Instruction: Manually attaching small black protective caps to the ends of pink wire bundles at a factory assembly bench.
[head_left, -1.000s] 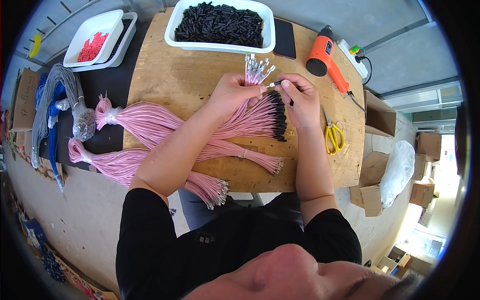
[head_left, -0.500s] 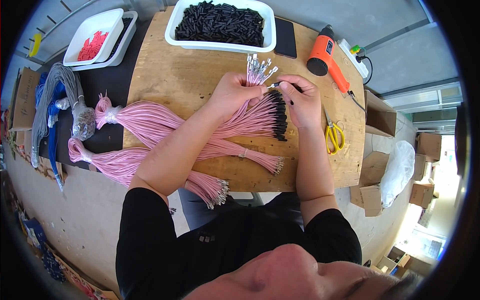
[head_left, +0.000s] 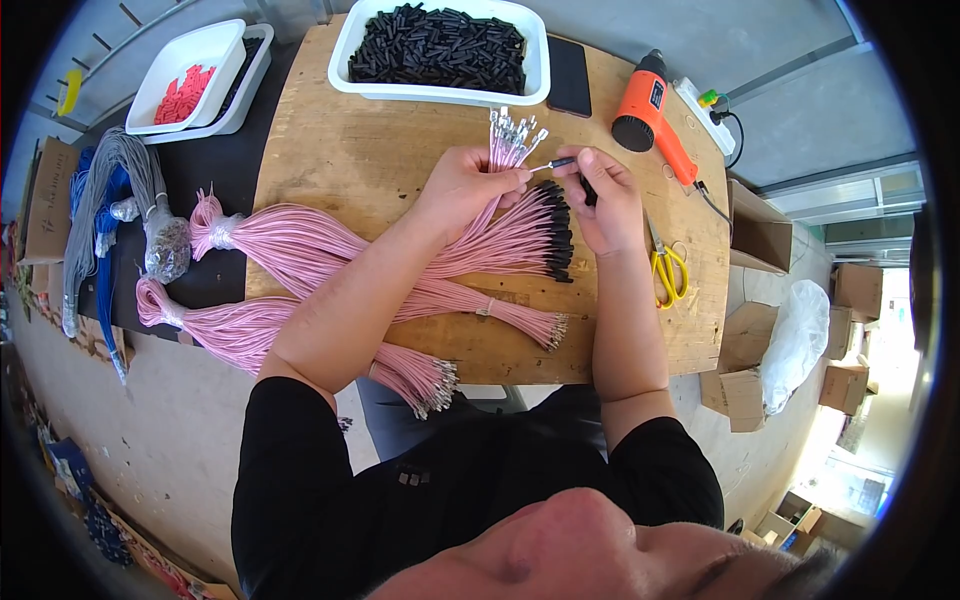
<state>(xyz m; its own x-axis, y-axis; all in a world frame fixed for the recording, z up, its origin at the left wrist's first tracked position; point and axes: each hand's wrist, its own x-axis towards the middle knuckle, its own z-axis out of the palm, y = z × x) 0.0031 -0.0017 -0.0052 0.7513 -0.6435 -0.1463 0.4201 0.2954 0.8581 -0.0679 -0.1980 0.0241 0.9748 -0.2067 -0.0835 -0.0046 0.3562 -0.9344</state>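
Note:
My left hand is closed around a bunch of pink wires, whose bare metal terminals fan out above the fingers. One wire sticks out to the right between thumb and forefinger. At that wire's tip is a small black sleeve, pinched by my right hand; how far it covers the terminal I cannot tell. More black sleeves show in the right palm. Just below both hands, a row of wire ends capped with black sleeves lies on the wooden table.
A white tub of black sleeves stands at the back, beside a dark flat device. An orange heat gun, a power strip and yellow scissors lie right. Tied pink wire bundles spread left; a tub holds red pieces.
My right thumb and fingers have shifted slightly up, and more black sleeves show in the palm. The pinched sleeve sits a little higher and farther right. The wire bunch has barely moved.

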